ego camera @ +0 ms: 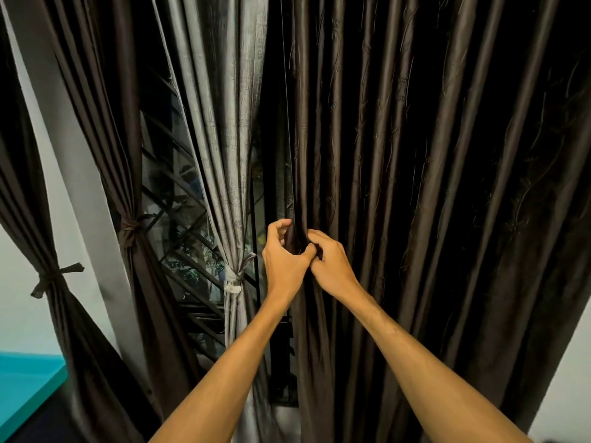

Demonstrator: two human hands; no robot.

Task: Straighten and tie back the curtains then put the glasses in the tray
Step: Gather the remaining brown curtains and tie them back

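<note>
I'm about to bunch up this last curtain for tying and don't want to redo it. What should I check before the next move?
1. Both hands on the edge: ok. The left hand and right hand pinch the leading edge of the loose brown curtain.
2. Curtain gathered: not ok. Its folds hang spread wide.
3. Tie-back within reach: cannot tell. None shows for this curtain.
4. Grey curtain tied: ok, with a pale tie.
5. Middle brown curtain and far-left brown curtain tied: ok.
6. Where the glasses and tray are: cannot tell. Neither is in view.
</note>
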